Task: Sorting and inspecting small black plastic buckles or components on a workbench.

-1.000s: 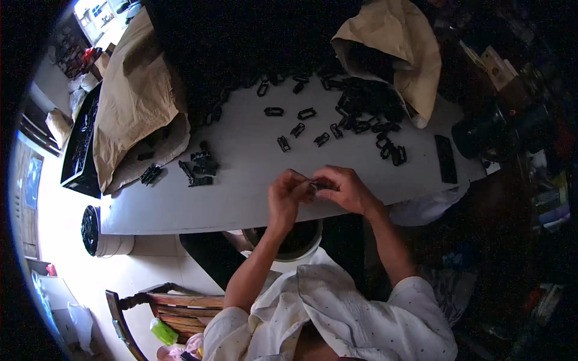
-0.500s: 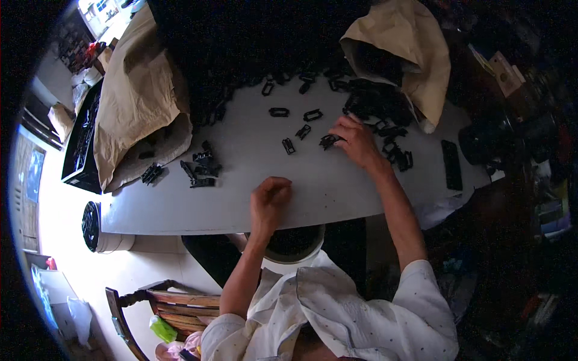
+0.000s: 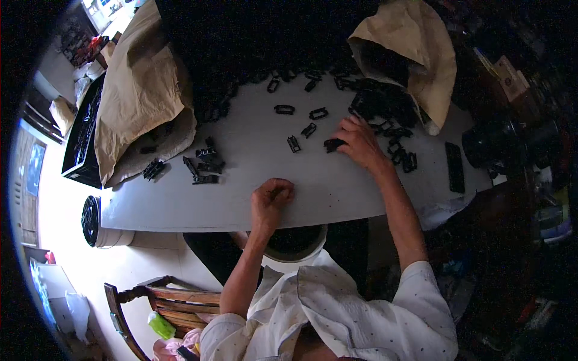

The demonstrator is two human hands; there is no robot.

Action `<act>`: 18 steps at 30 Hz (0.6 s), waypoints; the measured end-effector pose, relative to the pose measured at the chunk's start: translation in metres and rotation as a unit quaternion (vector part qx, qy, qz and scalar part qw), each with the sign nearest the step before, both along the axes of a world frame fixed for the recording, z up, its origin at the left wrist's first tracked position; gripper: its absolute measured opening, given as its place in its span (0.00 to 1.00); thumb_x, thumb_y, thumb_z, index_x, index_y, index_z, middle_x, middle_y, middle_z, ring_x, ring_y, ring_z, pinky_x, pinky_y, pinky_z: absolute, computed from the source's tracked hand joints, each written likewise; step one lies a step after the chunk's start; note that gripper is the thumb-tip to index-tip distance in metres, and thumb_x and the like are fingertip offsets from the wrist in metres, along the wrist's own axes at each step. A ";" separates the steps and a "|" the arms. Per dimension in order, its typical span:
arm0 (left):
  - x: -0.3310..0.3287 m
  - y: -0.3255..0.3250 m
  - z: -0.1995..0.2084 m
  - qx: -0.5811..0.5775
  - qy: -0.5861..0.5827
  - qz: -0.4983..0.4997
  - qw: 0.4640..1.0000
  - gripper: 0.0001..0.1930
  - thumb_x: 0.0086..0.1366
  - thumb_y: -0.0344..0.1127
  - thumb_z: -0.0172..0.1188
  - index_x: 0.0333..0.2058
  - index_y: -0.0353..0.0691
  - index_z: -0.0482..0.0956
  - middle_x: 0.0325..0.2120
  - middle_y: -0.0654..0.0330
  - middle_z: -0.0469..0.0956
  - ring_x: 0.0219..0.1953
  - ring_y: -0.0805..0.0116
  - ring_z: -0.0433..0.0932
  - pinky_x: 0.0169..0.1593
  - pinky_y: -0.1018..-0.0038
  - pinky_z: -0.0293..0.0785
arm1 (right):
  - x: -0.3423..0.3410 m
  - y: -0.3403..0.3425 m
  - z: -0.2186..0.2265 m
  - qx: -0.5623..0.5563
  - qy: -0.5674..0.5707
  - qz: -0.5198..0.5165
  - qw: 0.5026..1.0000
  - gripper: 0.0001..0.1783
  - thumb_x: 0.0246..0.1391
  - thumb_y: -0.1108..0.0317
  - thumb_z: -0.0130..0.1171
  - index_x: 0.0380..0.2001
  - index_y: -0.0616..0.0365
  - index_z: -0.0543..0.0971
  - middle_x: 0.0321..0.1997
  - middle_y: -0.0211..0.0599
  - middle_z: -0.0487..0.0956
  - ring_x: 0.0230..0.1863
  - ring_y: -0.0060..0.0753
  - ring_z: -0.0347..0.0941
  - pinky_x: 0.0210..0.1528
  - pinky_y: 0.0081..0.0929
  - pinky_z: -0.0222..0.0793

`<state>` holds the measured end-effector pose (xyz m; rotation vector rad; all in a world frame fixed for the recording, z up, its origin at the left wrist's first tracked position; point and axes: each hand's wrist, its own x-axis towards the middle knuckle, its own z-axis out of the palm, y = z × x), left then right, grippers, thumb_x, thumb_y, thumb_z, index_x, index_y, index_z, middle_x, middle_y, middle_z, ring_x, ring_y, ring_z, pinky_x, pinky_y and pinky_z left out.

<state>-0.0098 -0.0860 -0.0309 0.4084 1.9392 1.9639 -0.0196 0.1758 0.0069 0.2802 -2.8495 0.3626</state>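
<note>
At the right of the table (image 3: 241, 207), my right hand (image 3: 360, 143) pinches a small black plastic part (image 3: 333, 145) by its end, close over the grey top. Beside it lie several loose black oblong frames, among them one frame (image 3: 293, 144) and another frame (image 3: 318, 113). A dense heap of black parts (image 3: 382, 107) sits just beyond that hand. My left hand (image 3: 272, 197) rests near the table's front edge with its fingers curled closed; whatever may be inside them is hidden. Further left is a small cluster of black clip-like parts (image 3: 208, 165).
Large brown paper sacks stand at the left (image 3: 141, 102) and right (image 3: 436, 66). A black crate (image 3: 81, 144) is beyond the left edge. Under the front edge is a bucket (image 3: 295, 256), with a wooden chair (image 3: 180, 301) lower left. A flat black object (image 3: 454, 167) lies right.
The picture has shifted slightly. My right hand has closed on the black part, which now looks turned and darker at its fingertips. My left hand stays curled in place.
</note>
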 end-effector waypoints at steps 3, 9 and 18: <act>0.000 0.000 -0.001 -0.005 0.009 0.001 1.000 0.06 0.56 0.18 0.48 0.31 0.31 0.73 0.24 0.62 0.73 0.28 0.76 0.71 0.35 0.80 0.68 | -0.001 0.001 -0.005 -0.007 0.013 0.007 1.000 0.17 0.30 0.75 0.66 0.31 0.57 0.77 0.35 0.33 0.70 0.42 0.36 0.64 0.46 0.33 0.61; 0.002 0.003 0.006 -0.036 0.057 -0.001 0.998 0.07 0.55 0.18 0.47 0.31 0.31 0.73 0.24 0.61 0.73 0.28 0.76 0.70 0.35 0.80 0.68 | 0.001 0.003 -0.016 -0.008 0.009 0.025 1.000 0.16 0.31 0.75 0.65 0.29 0.58 0.74 0.34 0.34 0.70 0.41 0.39 0.64 0.45 0.33 0.60; -0.014 -0.021 0.010 -0.086 0.084 0.058 0.991 0.06 0.53 0.21 0.52 0.31 0.34 0.75 0.27 0.59 0.75 0.30 0.72 0.72 0.36 0.77 0.69 | 0.022 -0.015 -0.012 0.013 0.010 0.010 1.000 0.14 0.36 0.77 0.62 0.30 0.60 0.71 0.37 0.39 0.68 0.42 0.44 0.65 0.44 0.37 0.62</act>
